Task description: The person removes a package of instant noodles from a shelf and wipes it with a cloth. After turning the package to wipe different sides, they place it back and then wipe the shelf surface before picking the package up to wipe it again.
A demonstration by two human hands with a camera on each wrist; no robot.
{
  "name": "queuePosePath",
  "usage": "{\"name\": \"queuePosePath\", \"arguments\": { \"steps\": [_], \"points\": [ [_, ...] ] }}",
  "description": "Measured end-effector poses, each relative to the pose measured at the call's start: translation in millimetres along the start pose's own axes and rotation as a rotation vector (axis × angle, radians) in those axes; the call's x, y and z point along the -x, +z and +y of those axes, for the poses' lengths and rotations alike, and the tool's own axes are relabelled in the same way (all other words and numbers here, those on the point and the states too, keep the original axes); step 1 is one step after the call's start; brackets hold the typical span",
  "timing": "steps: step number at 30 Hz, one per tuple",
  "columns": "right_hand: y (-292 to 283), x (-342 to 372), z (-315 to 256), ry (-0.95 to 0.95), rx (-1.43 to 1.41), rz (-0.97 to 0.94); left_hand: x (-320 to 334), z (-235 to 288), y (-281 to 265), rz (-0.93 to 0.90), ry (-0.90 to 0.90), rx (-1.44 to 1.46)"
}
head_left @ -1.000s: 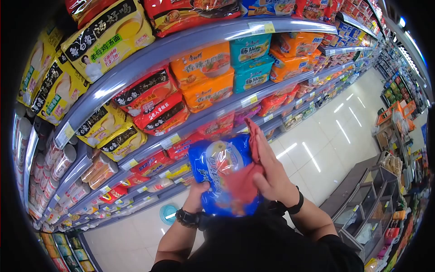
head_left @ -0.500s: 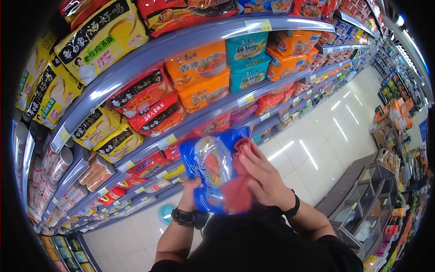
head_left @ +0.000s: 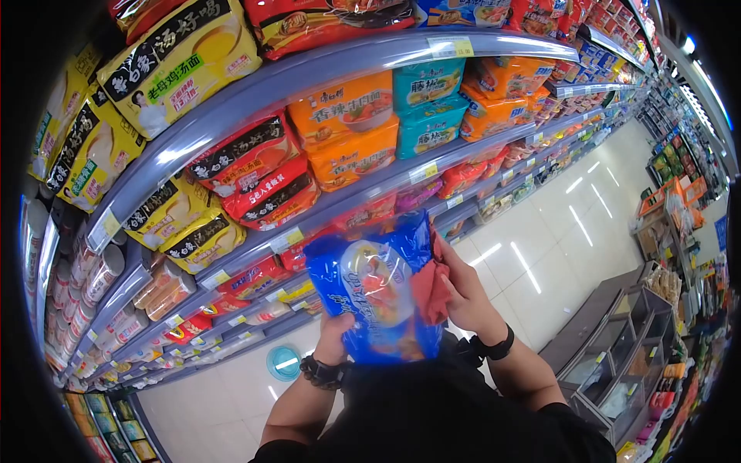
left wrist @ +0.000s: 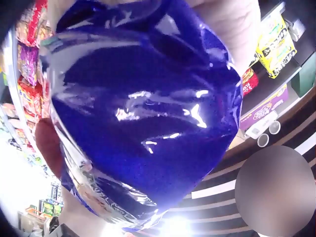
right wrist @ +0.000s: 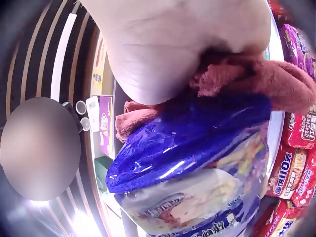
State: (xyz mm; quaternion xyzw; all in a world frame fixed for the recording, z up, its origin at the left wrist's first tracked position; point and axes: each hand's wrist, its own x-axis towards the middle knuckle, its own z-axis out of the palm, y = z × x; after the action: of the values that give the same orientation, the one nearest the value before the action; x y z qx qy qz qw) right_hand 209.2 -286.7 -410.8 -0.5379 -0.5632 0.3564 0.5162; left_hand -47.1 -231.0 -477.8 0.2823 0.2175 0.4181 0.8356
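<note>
A shiny blue instant noodle pack is held in front of the body, its printed bowl picture facing up. My left hand grips its left side, thumb on the front; the left wrist view shows the pack's glossy blue surface close up. My right hand holds a red cloth at the pack's right side. In the right wrist view the cloth bunches beneath the hand, against the pack's blue edge.
Shelves of noodle packs run along the left and front, with yellow packs, orange packs and teal packs. A round teal floor sticker lies below. At the right stands a dark display unit beside the tiled aisle.
The right hand was laid flatter, with the cloth spread over the pack's lower right front; now hand and cloth are at its right edge. The left hand keeps its hold.
</note>
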Motion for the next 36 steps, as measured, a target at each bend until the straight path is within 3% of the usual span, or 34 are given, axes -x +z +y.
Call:
{"name": "queuePosePath", "arguments": {
  "steps": [6,9,11,14,17,18,21,23,24,27,33,36],
  "points": [
    [-6.0,5.6,6.2,0.461,-0.498,-0.181,-3.5,9.8,5.1,-0.062,0.085,0.14],
    [-1.1,9.4,34.1,0.458,-0.805,-0.128,-5.3,19.9,14.5,-0.135,0.11,0.165],
    [10.6,4.4,22.0,0.47,-0.826,0.081,-4.5,17.7,6.5,-0.094,0.051,0.123],
    [0.6,1.5,38.4,0.288,-0.866,-0.089,-3.2,10.4,4.3,-0.068,-0.041,0.058],
    [-9.6,-0.4,36.0,0.217,-0.836,-0.008,-1.9,6.4,-8.6,-0.034,-0.07,-0.26],
    [-10.9,-1.3,31.8,0.225,-0.843,0.027,-7.9,18.2,6.9,-0.065,-0.045,-0.407],
    [-7.8,-3.3,4.5,0.343,-0.926,0.138,-26.7,21.1,32.7,0.031,0.24,-0.481],
    [1.2,-7.4,2.9,0.342,-0.963,0.163,-30.5,18.1,26.7,-0.108,0.306,-0.504],
    [2.8,-2.7,21.0,0.219,-0.484,0.164,-30.9,18.0,24.2,-0.177,0.34,-0.519],
    [2.4,1.4,34.5,0.264,-0.761,0.087,-25.0,18.4,29.0,-0.331,0.351,-0.608],
    [10.0,13.5,27.2,0.133,-0.645,0.22,-17.8,27.7,33.5,-0.222,0.283,-0.822],
    [-2.7,5.7,-1.4,0.071,-0.37,0.04,-13.5,32.0,44.2,-0.316,0.282,-0.752]
  ]
}}
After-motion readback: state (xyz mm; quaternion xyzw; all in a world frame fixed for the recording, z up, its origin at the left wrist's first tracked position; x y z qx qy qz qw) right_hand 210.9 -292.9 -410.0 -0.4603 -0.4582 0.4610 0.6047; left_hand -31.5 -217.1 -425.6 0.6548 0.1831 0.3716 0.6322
